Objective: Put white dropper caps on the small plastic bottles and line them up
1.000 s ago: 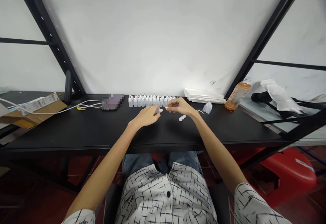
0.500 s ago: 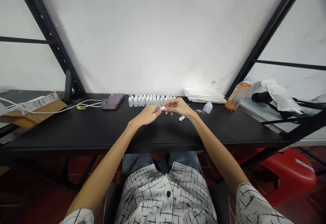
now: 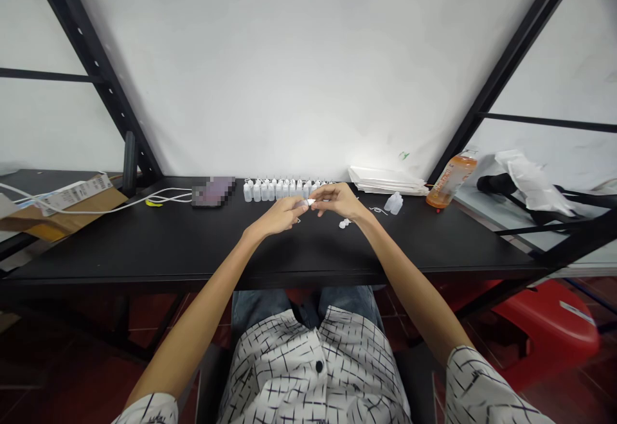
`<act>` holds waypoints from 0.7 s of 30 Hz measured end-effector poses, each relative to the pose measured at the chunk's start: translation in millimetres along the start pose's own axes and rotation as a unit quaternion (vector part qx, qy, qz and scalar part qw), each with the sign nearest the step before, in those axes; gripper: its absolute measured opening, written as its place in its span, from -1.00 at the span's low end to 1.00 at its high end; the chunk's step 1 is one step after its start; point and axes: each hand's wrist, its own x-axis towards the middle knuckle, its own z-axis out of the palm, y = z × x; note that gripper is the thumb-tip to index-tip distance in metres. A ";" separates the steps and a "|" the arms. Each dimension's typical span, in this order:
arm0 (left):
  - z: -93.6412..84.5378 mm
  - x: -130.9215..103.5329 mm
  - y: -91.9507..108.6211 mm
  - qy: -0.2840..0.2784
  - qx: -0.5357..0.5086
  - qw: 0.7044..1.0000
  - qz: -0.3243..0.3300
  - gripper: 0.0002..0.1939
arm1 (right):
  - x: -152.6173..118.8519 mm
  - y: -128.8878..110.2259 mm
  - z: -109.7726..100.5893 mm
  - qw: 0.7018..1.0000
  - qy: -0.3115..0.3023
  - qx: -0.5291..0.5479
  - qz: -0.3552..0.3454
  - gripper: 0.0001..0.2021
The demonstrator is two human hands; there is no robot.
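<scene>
My left hand (image 3: 282,214) is closed around a small translucent bottle (image 3: 303,203), held on its side above the black table. The fingers of my right hand (image 3: 336,200) pinch the white cap end of that same bottle. Behind my hands stand several small white bottles (image 3: 277,190) in rows, partly hidden by my right hand. A few small white caps (image 3: 344,223) lie just below my right wrist. Farther right are loose clear bottles (image 3: 394,203) and a thin white piece (image 3: 378,211).
A stack of white sheets (image 3: 388,180) lies near the wall, beside an orange drink bottle (image 3: 451,180). To the left are a blurred phone (image 3: 213,192), a white cable (image 3: 171,196) and a cardboard package (image 3: 72,205). The black table's (image 3: 159,250) front edge runs before my lap.
My hands have stayed nearly in place. The fingers of both have shifted slightly around the bottle, and a small white piece now shows below my left fingers.
</scene>
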 end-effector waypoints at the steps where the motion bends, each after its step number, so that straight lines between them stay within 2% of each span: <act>1: 0.0 0.0 0.1 0.001 0.001 1.000 0.004 -0.69 | -0.1 -0.2 0.0 1.000 0.000 0.001 0.003 -0.63; 8: -0.4 -0.2 3.8 0.011 0.142 0.988 0.050 -0.78 | -0.9 -2.3 4.3 0.999 -0.010 -0.014 0.044 -0.55; 12: 1.3 1.7 2.8 0.011 0.216 0.974 0.065 -0.79 | -0.6 -1.4 6.9 0.996 -0.017 -0.068 0.052 -0.50; 16: 4.0 3.7 -1.2 0.011 0.239 0.966 0.095 -0.78 | 1.3 5.4 8.1 0.991 -0.016 -0.108 0.071 -0.44; 21: 3.8 3.9 -1.9 0.010 0.251 0.965 0.081 -0.77 | 1.8 6.2 7.5 0.992 -0.001 -0.103 0.072 -0.45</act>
